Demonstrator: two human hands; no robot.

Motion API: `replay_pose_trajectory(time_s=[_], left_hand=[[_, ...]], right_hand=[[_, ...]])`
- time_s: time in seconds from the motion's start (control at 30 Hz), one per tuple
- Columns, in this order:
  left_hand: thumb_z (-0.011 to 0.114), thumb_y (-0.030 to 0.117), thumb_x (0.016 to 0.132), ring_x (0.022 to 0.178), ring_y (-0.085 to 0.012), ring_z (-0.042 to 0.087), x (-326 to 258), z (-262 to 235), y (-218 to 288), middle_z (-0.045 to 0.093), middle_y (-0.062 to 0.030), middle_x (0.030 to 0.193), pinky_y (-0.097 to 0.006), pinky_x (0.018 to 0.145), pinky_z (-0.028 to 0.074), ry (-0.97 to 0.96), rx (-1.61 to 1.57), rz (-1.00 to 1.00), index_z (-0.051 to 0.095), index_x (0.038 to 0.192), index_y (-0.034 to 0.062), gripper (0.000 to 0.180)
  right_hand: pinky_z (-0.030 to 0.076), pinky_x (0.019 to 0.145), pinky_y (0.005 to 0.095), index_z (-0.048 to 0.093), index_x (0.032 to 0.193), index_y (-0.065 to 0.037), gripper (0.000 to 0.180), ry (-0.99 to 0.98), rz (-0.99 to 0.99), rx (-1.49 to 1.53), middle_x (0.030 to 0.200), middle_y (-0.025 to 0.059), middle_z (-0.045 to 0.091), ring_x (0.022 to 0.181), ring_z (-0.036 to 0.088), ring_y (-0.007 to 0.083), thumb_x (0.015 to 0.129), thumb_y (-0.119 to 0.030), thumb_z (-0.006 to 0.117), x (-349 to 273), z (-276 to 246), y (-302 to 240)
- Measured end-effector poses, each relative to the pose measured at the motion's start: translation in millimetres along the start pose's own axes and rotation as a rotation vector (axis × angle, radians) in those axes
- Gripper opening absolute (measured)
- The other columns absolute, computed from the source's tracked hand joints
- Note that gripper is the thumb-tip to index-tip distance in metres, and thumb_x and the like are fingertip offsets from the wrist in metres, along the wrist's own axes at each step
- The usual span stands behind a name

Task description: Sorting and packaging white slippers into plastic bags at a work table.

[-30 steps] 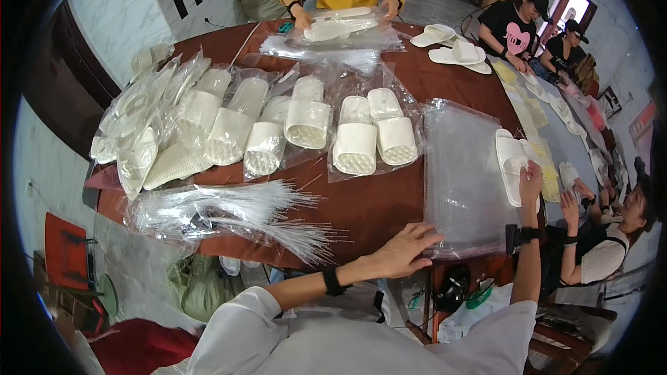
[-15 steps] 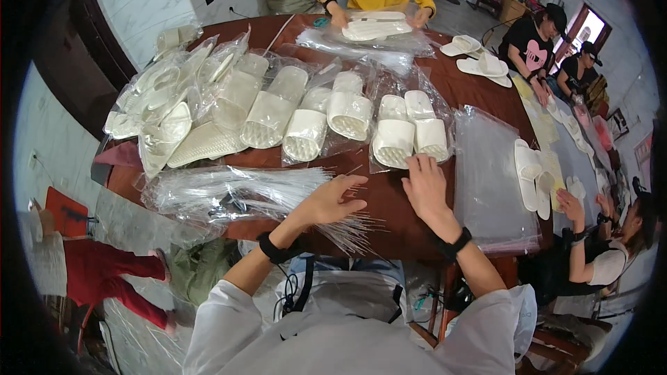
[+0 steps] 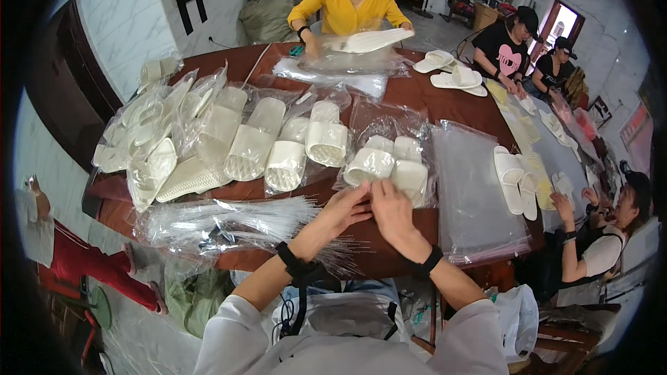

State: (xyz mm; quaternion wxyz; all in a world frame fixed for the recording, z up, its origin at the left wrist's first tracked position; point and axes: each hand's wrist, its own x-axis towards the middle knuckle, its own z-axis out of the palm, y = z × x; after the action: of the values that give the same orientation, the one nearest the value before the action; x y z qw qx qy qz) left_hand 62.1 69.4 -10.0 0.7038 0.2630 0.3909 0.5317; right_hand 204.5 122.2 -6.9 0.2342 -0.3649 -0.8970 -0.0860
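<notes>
A pair of cream slide slippers (image 3: 371,165) lies in a clear plastic bag (image 3: 425,140) on the brown-covered table, straight ahead of me. At the bag's near edge my left hand (image 3: 344,210) is closed, its fingers bent and its fingertips by the left slipper's toe. Close beside it, my right hand (image 3: 394,212) curls its fingers over the same edge, pinching the plastic. The fingertips of both hands are partly hidden. Beside my left wrist is a bundle of thin clear-white ties (image 3: 229,226) in a plastic wrapper.
More bagged slippers (image 3: 253,140) spread to the left in a row and a heap. On the right lie a stack of flat clear bags (image 3: 479,198) and an unbagged slipper pair (image 3: 511,179). Across the table a person in yellow (image 3: 347,10) handles a slipper; others sit at right.
My hands have come together at the near edge of the bagged pair, the right one moving left. The pair's left slipper now sits more tilted. The person across has raised a slipper.
</notes>
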Motion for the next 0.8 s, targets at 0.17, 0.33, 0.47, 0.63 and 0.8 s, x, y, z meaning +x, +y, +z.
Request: replay_pose_trajectory(time_s=[0.17,0.33,0.47,0.63,0.8], left_hand=[[0.048,0.033,0.099,0.101,-0.0243,0.058,17,-2,-12,0.058,-0.012,0.114,-0.041,0.093,0.048,0.212,-0.104,-0.031,0.048,0.123,0.0021,0.04],[0.035,0.03,0.103,0.099,-0.025,0.062,17,4,0,0.06,-0.014,0.112,-0.04,0.085,0.052,0.193,0.023,0.017,0.049,0.121,-0.0002,0.038],[0.034,0.027,0.102,0.096,-0.0248,0.065,26,22,33,0.063,-0.0153,0.112,-0.037,0.079,0.055,0.16,0.229,0.061,0.048,0.122,-0.0005,0.037],[0.04,0.025,0.099,0.094,-0.0252,0.066,51,28,96,0.064,-0.0155,0.112,-0.036,0.078,0.055,0.036,0.354,0.209,0.049,0.122,-0.0007,0.036],[0.041,0.024,0.097,0.09,-0.0243,0.066,68,49,165,0.065,-0.0142,0.11,-0.035,0.075,0.054,0.109,0.505,0.292,0.051,0.118,-0.001,0.034]], right_hand=[[0.048,0.072,0.0404,0.052,0.104,-0.003,0.039,-0.082,-0.002,0.186,0.098,0.0133,0.052,0.09,0.056,0.0304,0.07,-0.011,0.07,-20,-40,-6],[0.046,0.073,0.0436,0.052,0.101,-0.004,0.043,-0.078,0.211,-0.049,0.102,0.0135,0.05,0.096,0.052,0.0333,0.066,-0.012,0.076,-50,-52,29],[0.048,0.066,0.045,0.054,0.094,-0.004,0.026,-0.056,0.228,-0.023,0.096,0.0134,0.053,0.089,0.056,0.0332,0.074,-0.01,0.069,-54,-32,54],[0.046,0.057,0.0483,0.051,0.087,-0.006,0.008,0.138,0.215,0.208,0.085,0.016,0.055,0.067,0.059,0.0394,0.086,-0.01,0.058,-8,-62,58],[0.046,0.056,0.0442,0.05,0.086,-0.005,0.011,0.305,0.183,0.388,0.08,0.0152,0.058,0.069,0.06,0.0369,0.083,-0.007,0.06,41,-95,60]])
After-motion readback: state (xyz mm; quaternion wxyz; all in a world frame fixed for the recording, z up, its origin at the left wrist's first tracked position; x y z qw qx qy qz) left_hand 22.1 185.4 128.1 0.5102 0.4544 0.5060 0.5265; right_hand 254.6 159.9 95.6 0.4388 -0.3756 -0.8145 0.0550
